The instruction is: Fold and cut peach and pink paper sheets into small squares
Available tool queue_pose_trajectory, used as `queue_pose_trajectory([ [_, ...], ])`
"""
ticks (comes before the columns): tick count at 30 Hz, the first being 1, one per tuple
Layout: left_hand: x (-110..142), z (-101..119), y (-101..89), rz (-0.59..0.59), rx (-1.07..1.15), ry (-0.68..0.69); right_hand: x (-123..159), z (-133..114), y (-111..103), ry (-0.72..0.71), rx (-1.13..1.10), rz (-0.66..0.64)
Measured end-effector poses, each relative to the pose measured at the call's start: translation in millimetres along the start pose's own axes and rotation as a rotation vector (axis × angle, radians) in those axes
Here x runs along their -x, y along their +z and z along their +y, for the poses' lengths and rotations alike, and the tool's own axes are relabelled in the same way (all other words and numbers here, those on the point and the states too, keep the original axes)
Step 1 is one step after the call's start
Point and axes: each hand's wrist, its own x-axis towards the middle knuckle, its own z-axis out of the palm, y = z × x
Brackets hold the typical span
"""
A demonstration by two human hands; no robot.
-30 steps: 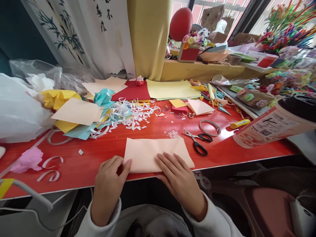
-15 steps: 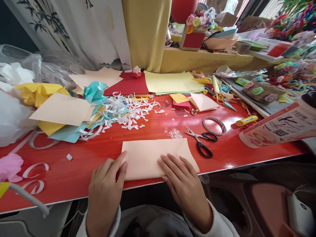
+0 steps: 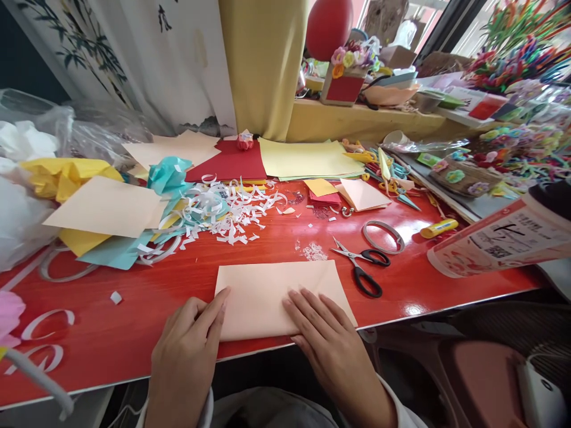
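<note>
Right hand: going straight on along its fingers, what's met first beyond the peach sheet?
Beyond the peach sheet, the right hand would probably meet the white paper shreds first; exact depth is unclear.

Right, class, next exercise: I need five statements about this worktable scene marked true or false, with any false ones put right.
1. The right hand rests on a pale peach rectangular sheet of paper. True.
2. The left hand holds the black-handled metal scissors. False: the scissors lie on the glossy red tabletop, to the right of the sheet.
3. The heap of curly white paper shreds lies farther from the person than the sheet. True.
4. The small yellow cylinder stands upright. False: it lies on its side.
5. The left hand is at the sheet's right edge. False: it is at the left edge.
</note>
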Motion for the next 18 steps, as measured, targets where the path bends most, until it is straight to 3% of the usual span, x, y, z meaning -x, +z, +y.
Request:
queue_pose_trajectory([
  [14, -0.4, -3.5, 1.1, -0.027, -0.015, 0.001, -1.2, 3.8, -3.7, -0.006, 0.005, -0.059],
  [18, -0.6, -0.7, 0.4, 0.011, 0.003, -0.025, -0.7, 3.9, -4.6, 0.001, -0.012, -0.081],
])
